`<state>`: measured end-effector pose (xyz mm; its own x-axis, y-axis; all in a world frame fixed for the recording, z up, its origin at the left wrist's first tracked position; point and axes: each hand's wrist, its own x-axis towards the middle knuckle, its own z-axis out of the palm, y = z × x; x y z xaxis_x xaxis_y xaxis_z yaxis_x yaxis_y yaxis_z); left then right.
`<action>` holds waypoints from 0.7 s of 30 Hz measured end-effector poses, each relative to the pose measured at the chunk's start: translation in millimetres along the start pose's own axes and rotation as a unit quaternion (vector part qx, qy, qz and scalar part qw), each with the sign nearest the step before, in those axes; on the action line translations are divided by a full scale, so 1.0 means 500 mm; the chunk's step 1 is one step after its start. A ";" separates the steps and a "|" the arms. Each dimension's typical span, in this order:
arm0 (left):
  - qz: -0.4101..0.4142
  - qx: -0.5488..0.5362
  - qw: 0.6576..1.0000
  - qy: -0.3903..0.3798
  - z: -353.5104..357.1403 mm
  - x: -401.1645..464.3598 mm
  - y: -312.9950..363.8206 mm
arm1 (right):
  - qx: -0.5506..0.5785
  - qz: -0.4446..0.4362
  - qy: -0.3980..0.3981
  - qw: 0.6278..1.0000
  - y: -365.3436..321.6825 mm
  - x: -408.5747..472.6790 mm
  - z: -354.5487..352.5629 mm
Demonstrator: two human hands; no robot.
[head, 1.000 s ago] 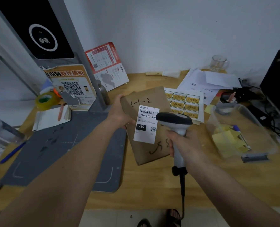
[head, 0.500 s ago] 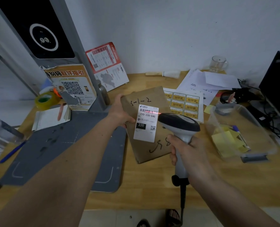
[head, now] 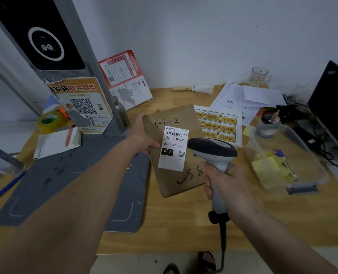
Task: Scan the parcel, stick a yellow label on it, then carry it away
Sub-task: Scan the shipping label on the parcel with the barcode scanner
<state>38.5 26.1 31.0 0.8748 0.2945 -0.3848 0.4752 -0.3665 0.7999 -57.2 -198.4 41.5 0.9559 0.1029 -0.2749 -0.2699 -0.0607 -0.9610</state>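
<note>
A flat brown parcel [head: 170,180] with handwriting and a white shipping label [head: 173,148] is held tilted above the wooden desk [head: 184,220]. My left hand [head: 142,135] grips its left edge. My right hand [head: 223,182] holds a white and black barcode scanner [head: 211,150] just right of the label, its head pointing at the parcel. No red line shows on the label. A sheet of yellow labels [head: 219,123] lies on the desk behind the parcel, partly hidden by it.
A grey scanning mat [head: 65,190] with its post [head: 97,76] fills the left. A clear plastic box [head: 282,161] with yellow notes sits at right, a dark monitor [head: 334,103] beyond. Tape roll [head: 49,120], papers [head: 243,97] and a glass mug [head: 260,76] stand behind.
The red scan line seen on the label half a second ago is gone. The scanner has shifted slightly right and toward me since a second ago. The parcel has hardly moved.
</note>
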 end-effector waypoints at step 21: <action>-0.080 -0.002 0.997 -0.021 0.024 0.049 -0.013 | 0.000 0.030 -0.031 0.999 -0.012 0.043 -0.061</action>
<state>58.2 25.1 10.9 0.7912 0.3117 -0.5262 0.6085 -0.3150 0.7283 -31.3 -226.3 42.5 0.9290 0.1601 -0.3336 -0.3266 -0.0692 -0.9426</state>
